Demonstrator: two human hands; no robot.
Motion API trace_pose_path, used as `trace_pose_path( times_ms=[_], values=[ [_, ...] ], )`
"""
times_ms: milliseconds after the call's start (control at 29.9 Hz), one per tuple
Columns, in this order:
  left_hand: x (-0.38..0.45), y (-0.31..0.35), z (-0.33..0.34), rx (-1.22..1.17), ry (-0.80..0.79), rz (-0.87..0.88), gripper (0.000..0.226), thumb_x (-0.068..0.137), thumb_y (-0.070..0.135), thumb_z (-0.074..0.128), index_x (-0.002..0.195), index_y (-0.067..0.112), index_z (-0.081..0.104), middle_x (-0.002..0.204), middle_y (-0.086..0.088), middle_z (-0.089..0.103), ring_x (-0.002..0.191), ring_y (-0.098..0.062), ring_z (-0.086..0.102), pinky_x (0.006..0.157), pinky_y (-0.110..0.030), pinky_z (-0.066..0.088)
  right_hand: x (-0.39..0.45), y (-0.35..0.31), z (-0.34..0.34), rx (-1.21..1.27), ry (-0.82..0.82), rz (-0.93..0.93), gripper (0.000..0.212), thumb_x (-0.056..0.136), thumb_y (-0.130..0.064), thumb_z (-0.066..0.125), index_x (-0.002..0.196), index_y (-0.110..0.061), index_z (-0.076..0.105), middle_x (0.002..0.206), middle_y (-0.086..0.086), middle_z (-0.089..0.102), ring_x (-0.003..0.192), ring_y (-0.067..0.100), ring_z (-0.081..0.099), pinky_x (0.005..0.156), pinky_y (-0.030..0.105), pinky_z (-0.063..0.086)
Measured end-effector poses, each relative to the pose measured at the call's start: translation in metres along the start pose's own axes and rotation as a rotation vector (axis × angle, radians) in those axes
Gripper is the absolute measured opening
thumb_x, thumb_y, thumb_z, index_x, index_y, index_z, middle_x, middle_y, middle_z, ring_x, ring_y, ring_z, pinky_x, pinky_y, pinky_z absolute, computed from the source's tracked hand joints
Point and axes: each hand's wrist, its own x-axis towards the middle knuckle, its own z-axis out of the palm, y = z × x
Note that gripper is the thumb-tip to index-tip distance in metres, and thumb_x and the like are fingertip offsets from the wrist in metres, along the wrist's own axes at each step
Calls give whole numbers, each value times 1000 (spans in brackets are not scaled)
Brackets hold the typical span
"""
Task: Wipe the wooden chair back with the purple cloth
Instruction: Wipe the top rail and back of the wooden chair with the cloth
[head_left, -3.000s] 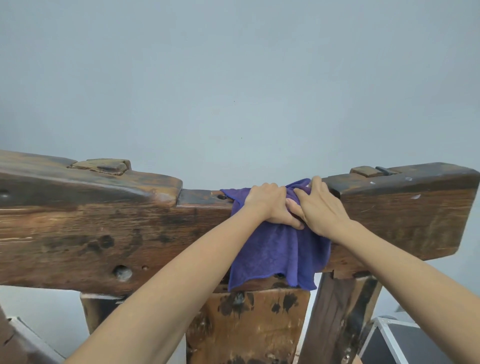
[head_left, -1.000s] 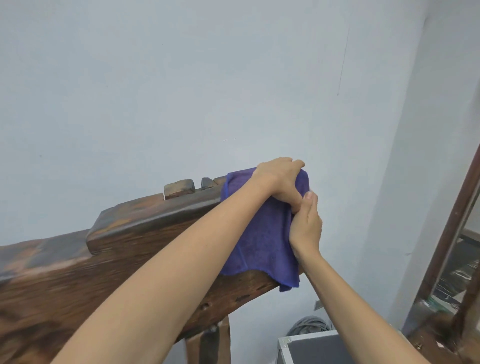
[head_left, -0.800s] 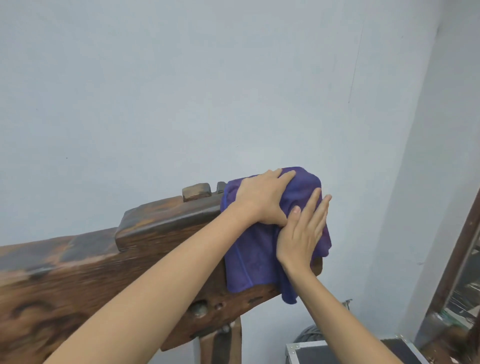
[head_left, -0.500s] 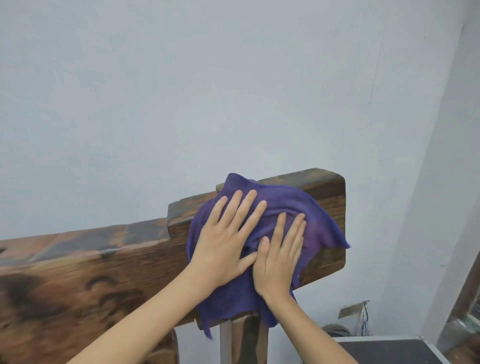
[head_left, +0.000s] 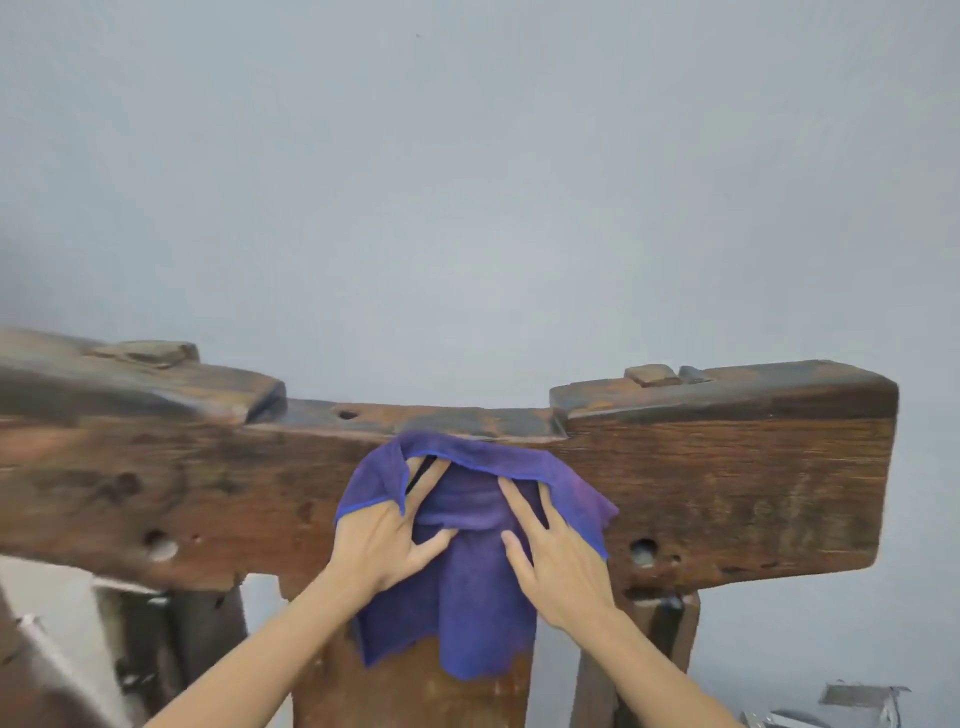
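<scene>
One pale blue-grey wall (head_left: 467, 182) is filling the upper part of the head view, well beyond the fingertips. Below it, the wooden chair back (head_left: 727, 483) is spanning the frame as a thick, dark, weathered top rail, extending far to the left of the left fingers and far to the right of the right fingers. Its top edge is dipping into a lower middle section just above the fingertips, with a raised block on either side. A central wooden upright (head_left: 415, 686) is descending below the wrists, and a narrower post (head_left: 670, 634) is standing to the right of the right wrist.

The purple cloth (head_left: 478, 597) is lying against the front face of the rail at its middle, under both palms. Its upper hem is folding down over the fingertips of both hands, and its lower edge is hanging below the heels of the hands, over the central upright.

The left hand (head_left: 384, 540) is pressing flat on the left portion of the cloth, fingers apart. The right hand (head_left: 556, 556) is pressing flat on the right portion, fingers likewise spread. Neither hand is gripping the fabric; the thumbs are pointing toward each other without touching.
</scene>
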Motion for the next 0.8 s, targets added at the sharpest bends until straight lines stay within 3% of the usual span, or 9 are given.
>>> trace_pose_path(
  times_ms=[134,234,301,368,468,535,635,702,802],
  values=[
    [-21,-63,-35,35,57,-42,90,89,73,45,162,38,5,154,-6,49,133,-26,54,100,-35,51,33,-72,16,32,-18,-99,74,100,-41,53,161,-44,11,160,1,43,95,15,71,64,23,55],
    [-39,-110,-61,99,34,-147,84,91,72,41,162,30,23,154,-7,50,132,-27,57,95,-33,54,55,-122,30,7,-16,-215,77,96,-42,60,161,-43,19,160,-1,43,130,20,59,83,27,58],
    [-52,-143,-77,116,14,-216,81,93,71,37,161,28,25,159,-8,44,135,-29,56,99,-35,53,71,-154,39,-30,-12,-270,78,89,-46,68,158,-41,31,156,2,48,132,24,58,87,33,59],
    [-56,-170,-85,110,1,-248,80,93,74,31,160,38,6,168,-4,26,149,-30,38,114,-39,38,84,-176,45,-49,-18,-302,78,85,-49,72,155,-41,39,154,2,52,130,27,60,91,38,58],
    [-68,-223,-103,127,63,-288,81,91,79,27,152,47,-16,171,2,5,154,-29,26,119,-40,31,105,-223,63,-53,-20,-381,75,90,-53,63,157,-45,31,159,-1,46,137,26,54,103,42,51],
    [-76,-255,-116,120,85,-329,84,92,78,30,150,47,-23,169,5,-8,151,-31,33,112,-41,41,117,-255,76,-47,-17,-409,73,92,-55,57,157,-49,25,162,-3,40,141,26,49,105,43,49],
    [-83,-289,-125,149,119,-354,83,90,82,19,146,51,-33,172,2,-7,137,-32,51,75,-32,51,131,-294,90,-42,4,-430,74,93,-55,56,158,-49,22,164,-3,36,143,26,47,100,43,53],
    [-85,-304,-127,136,149,-381,82,88,84,14,145,53,-36,171,6,-10,147,-31,38,64,-26,45,139,-314,96,-65,1,-453,74,94,-56,54,159,-49,18,166,-4,33,144,27,45,97,43,55],
    [-91,-325,-131,97,221,-422,84,87,83,17,146,53,-36,161,25,-33,156,-28,17,52,-20,37,157,-343,104,-98,-19,-505,76,95,-58,51,159,-51,10,167,-4,29,144,28,44,95,41,54]
  ],
)
